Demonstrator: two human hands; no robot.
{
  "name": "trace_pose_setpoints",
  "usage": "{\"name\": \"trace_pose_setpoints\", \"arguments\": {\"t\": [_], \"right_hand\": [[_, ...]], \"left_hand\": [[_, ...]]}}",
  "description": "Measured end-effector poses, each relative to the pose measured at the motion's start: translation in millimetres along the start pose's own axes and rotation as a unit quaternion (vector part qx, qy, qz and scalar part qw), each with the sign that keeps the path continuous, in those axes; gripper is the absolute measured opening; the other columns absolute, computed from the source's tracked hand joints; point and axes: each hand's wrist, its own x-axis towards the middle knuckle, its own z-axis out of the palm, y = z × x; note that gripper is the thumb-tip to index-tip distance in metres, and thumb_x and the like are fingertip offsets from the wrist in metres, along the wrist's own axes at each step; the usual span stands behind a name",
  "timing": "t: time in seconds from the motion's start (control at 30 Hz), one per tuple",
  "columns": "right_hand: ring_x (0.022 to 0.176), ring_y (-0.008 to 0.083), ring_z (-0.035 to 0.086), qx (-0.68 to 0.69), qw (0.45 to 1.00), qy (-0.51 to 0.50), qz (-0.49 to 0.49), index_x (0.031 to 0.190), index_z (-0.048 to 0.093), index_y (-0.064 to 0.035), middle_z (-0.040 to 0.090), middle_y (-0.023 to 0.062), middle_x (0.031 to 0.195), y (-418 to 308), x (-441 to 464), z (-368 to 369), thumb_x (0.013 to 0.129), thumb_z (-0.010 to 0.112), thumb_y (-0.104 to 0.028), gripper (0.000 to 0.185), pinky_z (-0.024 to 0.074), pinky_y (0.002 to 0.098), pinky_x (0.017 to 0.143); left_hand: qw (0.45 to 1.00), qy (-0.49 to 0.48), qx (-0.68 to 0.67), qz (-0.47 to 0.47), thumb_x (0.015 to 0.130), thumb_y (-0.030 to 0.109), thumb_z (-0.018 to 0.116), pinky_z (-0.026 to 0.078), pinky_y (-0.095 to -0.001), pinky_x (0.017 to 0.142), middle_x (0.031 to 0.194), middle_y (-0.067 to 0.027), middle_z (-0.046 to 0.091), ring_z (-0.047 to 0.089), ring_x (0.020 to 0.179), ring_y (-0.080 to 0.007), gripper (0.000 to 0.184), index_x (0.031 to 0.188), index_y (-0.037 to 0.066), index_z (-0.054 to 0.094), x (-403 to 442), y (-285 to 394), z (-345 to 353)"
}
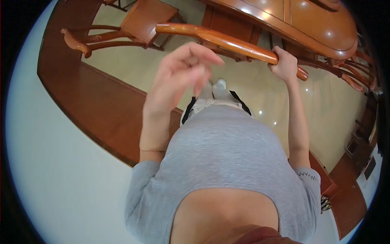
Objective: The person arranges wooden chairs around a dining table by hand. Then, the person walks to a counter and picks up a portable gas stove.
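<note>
While a glossy wooden table (319,28) spans the upper right, 1 curved chair rail (231,45) between person and table, right hand (285,65) clenched around its right portion, left hand (176,73) released, half-curled, near the rail.

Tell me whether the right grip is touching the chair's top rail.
Touching. The head view shows the right grip closed around the rail, which runs into it and emerges on the other side.
</note>
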Motion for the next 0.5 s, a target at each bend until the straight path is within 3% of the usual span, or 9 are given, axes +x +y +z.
{"name": "trace_pose_setpoints", "arguments": {"t": [0.07, 0.1, 0.17, 0.23, 0.3, 0.33, 0.5], "right_hand": [[0.081, 0.0326, 0.065, -0.014, 1.000, -0.014, 0.005, 0.090, 0.061, -0.0088, 0.067, 0.0112, 0.083, 1.0, -0.1, 0.9, 0.064, 0.068, -0.020, 0.029, 0.0508, 0.0418, 0.071], [0.081, 0.0326, 0.065, -0.013, 1.000, -0.023, 0.002, 0.090, 0.061, -0.0088, 0.067, 0.0112, 0.083, -0.3, -0.3, 0.0, 0.064, 0.068, -0.020, 0.029, 0.0508, 0.0418, 0.071], [0.083, 0.0317, 0.065, -0.025, 1.000, -0.012, 0.002, 0.093, 0.062, -0.0096, 0.068, 0.0106, 0.086, -2.1, -0.5, -1.3, 0.065, 0.068, -0.020, 0.030, 0.0511, 0.0412, 0.072], [0.084, 0.0310, 0.066, -0.037, 0.999, -0.027, 0.001, 0.095, 0.063, -0.0101, 0.069, 0.0100, 0.088, 1.8, 0.4, 1.8, 0.066, 0.068, -0.021, 0.031, 0.0513, 0.0407, 0.073], [0.085, 0.0313, 0.066, -0.042, 0.999, -0.002, -0.008, 0.096, 0.063, -0.0103, 0.069, 0.0097, 0.088, 1.3, 0.8, 2.9, 0.066, 0.069, -0.021, 0.033, 0.0512, 0.0407, 0.074], [0.085, 0.0313, 0.066, -0.043, 0.999, -0.008, -0.016, 0.096, 0.063, -0.0103, 0.069, 0.0097, 0.088, -0.8, 0.6, 0.9, 0.066, 0.069, -0.021, 0.033, 0.0512, 0.0407, 0.074], [0.085, 0.0330, 0.065, -0.029, 0.999, -0.034, 0.009, 0.096, 0.064, -0.0119, 0.068, 0.0119, 0.086, -8.7, 0.7, -7.5, 0.066, 0.070, -0.021, 0.032, 0.0498, 0.0410, 0.074]], "left_hand": [[0.999, -0.035, -0.022, 0.021, 0.085, 0.038, 0.070, 0.041, -0.0217, 0.054, 0.075, -0.0023, 0.056, 0.053, 0.063, -0.0090, 0.047, 0.103, -0.003, 0.059, -10.4, 22.0, 18.5], [0.985, -0.157, -0.034, 0.058, 0.077, 0.045, 0.074, 0.042, -0.0223, 0.056, 0.079, -0.0026, 0.056, 0.052, 0.064, -0.0095, 0.057, 0.105, -0.002, 0.059, -10.4, 25.5, 16.4], [0.909, -0.391, -0.053, 0.137, 0.061, 0.059, 0.082, 0.045, -0.0235, 0.060, 0.085, -0.0032, 0.056, 0.052, 0.067, -0.0106, 0.079, 0.109, 0.002, 0.058, -9.3, 35.5, 17.6], [0.967, -0.185, -0.073, 0.157, 0.065, 0.058, 0.081, 0.049, -0.0263, 0.067, 0.101, -0.0049, 0.051, 0.055, 0.083, -0.0125, 0.067, 0.103, 0.008, 0.058, -31.0, 51.8, 56.8], [0.970, -0.238, 0.031, 0.022, 0.070, 0.055, 0.079, 0.050, -0.0268, 0.072, 0.111, -0.0057, 0.044, 0.053, 0.095, -0.0124, 0.057, 0.098, 0.010, 0.057, -45.5, 78.5, 35.6], [0.939, -0.295, 0.110, 0.139, 0.077, 0.047, 0.077, 0.050, -0.0268, 0.073, 0.099, -0.0036, 0.049, 0.055, 0.090, -0.0130, 0.047, 0.098, 0.010, 0.058, -35.5, 83.0, 32.0], [0.956, -0.217, 0.106, 0.165, 0.077, 0.047, 0.076, 0.050, -0.0271, 0.072, 0.097, -0.0034, 0.049, 0.055, 0.088, -0.0131, 0.046, 0.097, 0.010, 0.058, -55.7, 84.5, 27.6]]}}
